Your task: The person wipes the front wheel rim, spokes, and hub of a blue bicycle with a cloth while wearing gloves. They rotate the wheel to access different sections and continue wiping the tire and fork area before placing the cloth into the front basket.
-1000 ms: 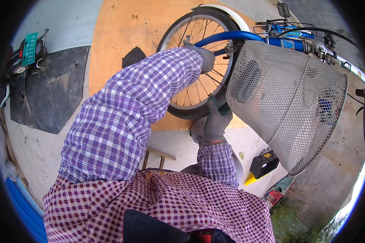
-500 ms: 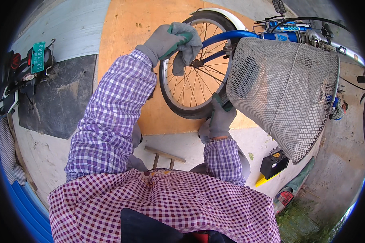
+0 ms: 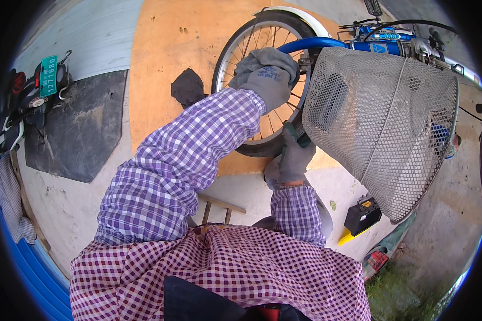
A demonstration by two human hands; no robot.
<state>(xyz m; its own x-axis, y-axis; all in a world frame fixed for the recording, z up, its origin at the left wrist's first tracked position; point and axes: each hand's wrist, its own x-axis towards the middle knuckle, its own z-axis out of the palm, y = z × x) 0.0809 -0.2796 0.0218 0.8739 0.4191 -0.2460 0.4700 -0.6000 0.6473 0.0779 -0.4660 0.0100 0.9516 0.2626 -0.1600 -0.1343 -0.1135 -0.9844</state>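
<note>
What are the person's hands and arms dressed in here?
Both hands wear grey gloves; the left hand shows blue print on its back, while the right hand has dark green on the fingers. The long sleeves are purple-and-white checked.

Grey cloth (image 3: 268, 58), crumpled; black-tyred bicycle wheel (image 3: 258, 150), partly behind it

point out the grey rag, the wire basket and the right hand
Grey rag (image 3: 270, 57), head view: on its bunched top
Wire basket (image 3: 372, 125), head view: on its mesh side
Right hand (image 3: 295, 159), head view: middle of its glove
</note>
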